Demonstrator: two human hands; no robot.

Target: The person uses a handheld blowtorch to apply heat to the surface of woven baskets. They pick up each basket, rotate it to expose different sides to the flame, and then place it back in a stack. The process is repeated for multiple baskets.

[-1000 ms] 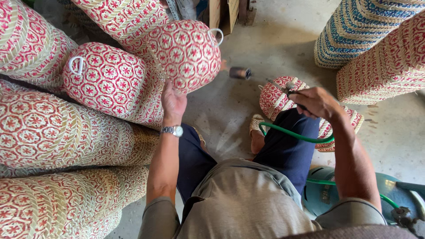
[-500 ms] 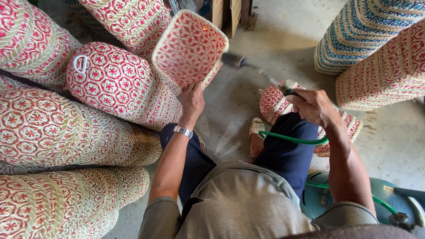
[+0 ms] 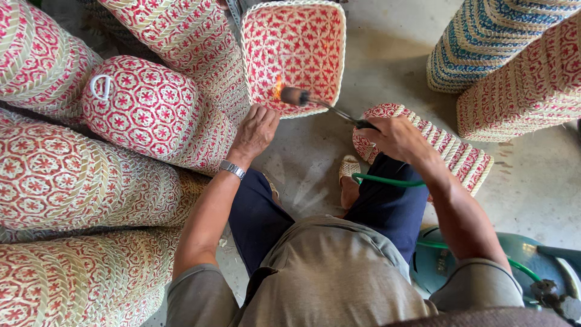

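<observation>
My left hand [image 3: 256,132] grips the near rim of a red-and-cream woven basket [image 3: 295,48], tipped so its open mouth faces me. My right hand [image 3: 394,137] holds a gas torch [image 3: 315,103] by its handle. The torch's dark nozzle sits at the basket's lower rim, and a small orange flame shows just inside the basket. A green hose [image 3: 387,180] runs from the torch back across my right leg. I sit on the concrete floor with a wristwatch [image 3: 232,169] on my left wrist.
Stacks of red-and-cream woven baskets [image 3: 66,175] lie on their sides to my left. A blue-patterned stack [image 3: 484,42] and a red stack [image 3: 526,91] stand at the right. Another red basket [image 3: 436,145] lies under my right arm. A teal gas cylinder [image 3: 514,266] sits by my right hip.
My left hand has turned the basket from bottom-up to mouth-open and pulled it toward the middle. My right hand has brought the torch up to the basket's rim, and its flame now shows.
</observation>
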